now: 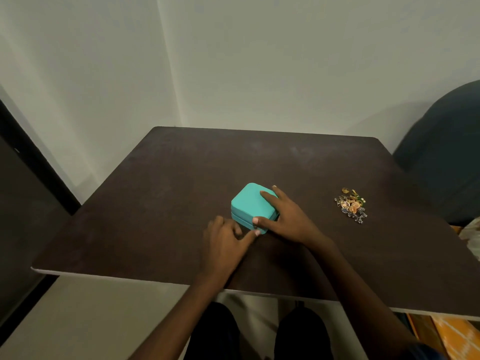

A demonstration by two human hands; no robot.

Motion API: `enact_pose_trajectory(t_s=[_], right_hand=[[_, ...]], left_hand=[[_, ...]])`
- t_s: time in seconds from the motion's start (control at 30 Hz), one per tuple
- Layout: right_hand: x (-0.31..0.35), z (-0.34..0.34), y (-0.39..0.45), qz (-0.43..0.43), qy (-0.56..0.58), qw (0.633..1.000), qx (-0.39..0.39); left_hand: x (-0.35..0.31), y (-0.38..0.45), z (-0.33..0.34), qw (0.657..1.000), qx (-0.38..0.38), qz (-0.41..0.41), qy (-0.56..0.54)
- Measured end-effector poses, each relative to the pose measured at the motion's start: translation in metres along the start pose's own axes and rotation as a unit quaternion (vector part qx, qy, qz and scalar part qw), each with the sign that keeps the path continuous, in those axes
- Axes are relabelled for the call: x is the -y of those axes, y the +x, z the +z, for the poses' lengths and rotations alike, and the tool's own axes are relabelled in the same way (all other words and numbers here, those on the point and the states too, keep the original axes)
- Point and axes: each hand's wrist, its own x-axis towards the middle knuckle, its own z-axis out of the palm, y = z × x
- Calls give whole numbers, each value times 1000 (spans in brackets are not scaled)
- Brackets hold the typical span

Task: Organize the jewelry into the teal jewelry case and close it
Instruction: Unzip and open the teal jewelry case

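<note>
The right hand (285,216) clasps the closed teal jewelry case (250,205) at mid-table (155,203), fingers across its lid, thumb on the front seam. The left hand (226,237) lies low at the case's near corner, fingertips touching; its grip is unclear. No lettering shows. Jewelry (351,205) lies heaped well right, pieces indistinct.
</note>
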Motion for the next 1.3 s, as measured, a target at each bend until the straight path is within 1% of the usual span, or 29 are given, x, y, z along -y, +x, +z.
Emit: enact_pose_trajectory(t_s=[0.07,0.13,0.3,0.37,0.47,0.57,0.63,0.7,0.77,0.83,0.87,0.93,1.03,1.2,1.3], right_hand=[[-2,-3,3,-10,-18,1000,11],[-6,-9,5,-24,-27,999,24],[-16,-26,12,-52,-31,996,62],[-17,-30,15,-63,-41,995,72],[-18,-31,16,-72,-47,993,74],[-20,-29,15,-73,-37,994,73],[-20,-29,14,-77,-34,994,68],[-21,-30,14,-83,-33,994,60],[-22,-32,15,-87,-34,993,65],[-23,-32,16,-85,-35,993,74],[-23,-33,17,-84,-37,993,78],[-23,-34,18,-87,-44,992,83],[-24,-40,20,-101,-58,989,86],[-26,-55,28,-119,-92,979,136],[-26,-61,31,-128,-102,973,160]], left_hand=[[-9,-1,4,995,14,12,95],[-18,1,8,992,4,17,128],[-28,0,24,991,-11,42,129],[-28,-3,30,989,-35,77,122],[-24,-6,37,974,-69,153,149],[-24,-5,37,965,-65,206,150],[-21,-2,29,965,-50,205,154],[-10,2,15,965,-38,189,179],[7,9,2,964,-40,163,204],[17,16,-9,961,-57,159,221],[19,19,-11,960,-53,160,222],[21,26,-11,965,-21,152,214],[27,36,-10,966,-27,156,206],[27,51,-5,962,-34,174,207],[24,62,-2,965,-21,176,192]])
